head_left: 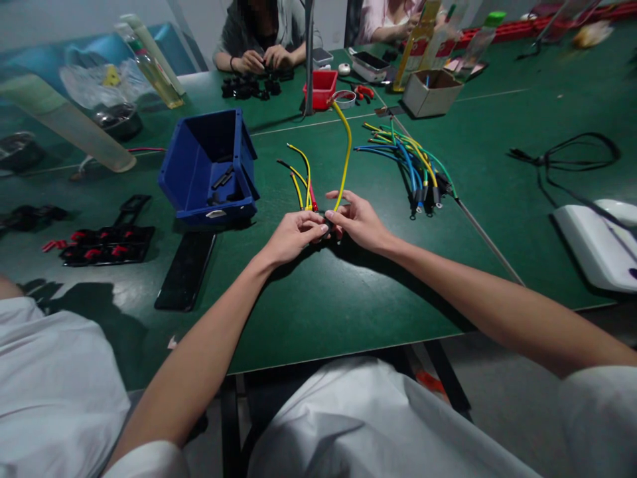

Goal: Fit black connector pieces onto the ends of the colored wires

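Observation:
Both hands meet over the green table in the middle of the view. My right hand (362,224) is closed round the lower end of a thick yellow wire (346,153), which curves upward. My left hand (294,238) pinches at the same end, where a small dark piece shows between the fingertips; its exact form is hidden. Just beyond my left hand lie several short yellow wires (307,174), with a red one (313,197) among them. To the right, a bundle of blue, yellow and green wires (409,159) with ring terminals rests on the table.
A blue bin (182,166) with small black parts stands left, near a black phone (186,272) and a black tray (142,245) with red pieces. Beyond are a red box (323,86), a cardboard box (430,96), bottles and two people. A white device (592,245) sits right.

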`<state>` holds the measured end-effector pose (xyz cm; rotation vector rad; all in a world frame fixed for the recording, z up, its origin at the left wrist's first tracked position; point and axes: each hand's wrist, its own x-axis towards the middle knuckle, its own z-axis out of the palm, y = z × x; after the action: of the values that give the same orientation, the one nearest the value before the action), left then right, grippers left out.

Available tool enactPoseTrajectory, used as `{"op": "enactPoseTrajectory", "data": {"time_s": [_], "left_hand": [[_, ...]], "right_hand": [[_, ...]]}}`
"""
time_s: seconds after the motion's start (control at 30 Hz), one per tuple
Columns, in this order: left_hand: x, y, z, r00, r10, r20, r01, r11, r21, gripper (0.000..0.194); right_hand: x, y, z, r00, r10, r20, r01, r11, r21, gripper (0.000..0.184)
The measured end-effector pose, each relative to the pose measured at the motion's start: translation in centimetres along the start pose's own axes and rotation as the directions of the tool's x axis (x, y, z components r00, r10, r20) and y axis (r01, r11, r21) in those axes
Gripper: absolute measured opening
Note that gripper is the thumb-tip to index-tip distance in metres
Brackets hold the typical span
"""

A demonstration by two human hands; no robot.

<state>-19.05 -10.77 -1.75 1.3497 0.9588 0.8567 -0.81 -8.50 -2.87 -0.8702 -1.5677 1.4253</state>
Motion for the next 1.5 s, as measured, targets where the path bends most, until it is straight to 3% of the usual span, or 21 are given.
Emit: {"op": "enactPoseTrajectory", "data": {"time_s": [0.53, 0.77, 1.1, 1.5], "left_hand": [[0.0, 0.0, 0.0, 1.000, 0.023, -0.010, -0.023, 0.998, 0.052, 0.028], [0.1, -0.5, 0.1, 0.997, 0.036, -0.067, -0.028, 0.992, 0.125, 0.028], [-0.3, -0.8, 0.1, 0.968, 0.201, -0.149, -0.129, 0.911, 0.392, 0.024], [-0.3, -1.0, 0.1, 0.952, 0.269, -0.148, -0.173, 0.867, 0.467, 0.019]], "right_hand": [[0.3, 0.9, -0.1, 0.998, -0.029, -0.056, 0.029, 1.000, 0.004, 0.078], [0.3, 1.1, -0.2, 0.995, -0.054, -0.083, 0.051, 0.998, -0.045, 0.077], [0.3, 0.7, -0.1, 0.994, -0.047, -0.096, 0.037, 0.994, -0.103, 0.081], [0.2, 0.7, 0.0, 0.994, -0.085, -0.068, 0.074, 0.986, -0.146, 0.078]]}}
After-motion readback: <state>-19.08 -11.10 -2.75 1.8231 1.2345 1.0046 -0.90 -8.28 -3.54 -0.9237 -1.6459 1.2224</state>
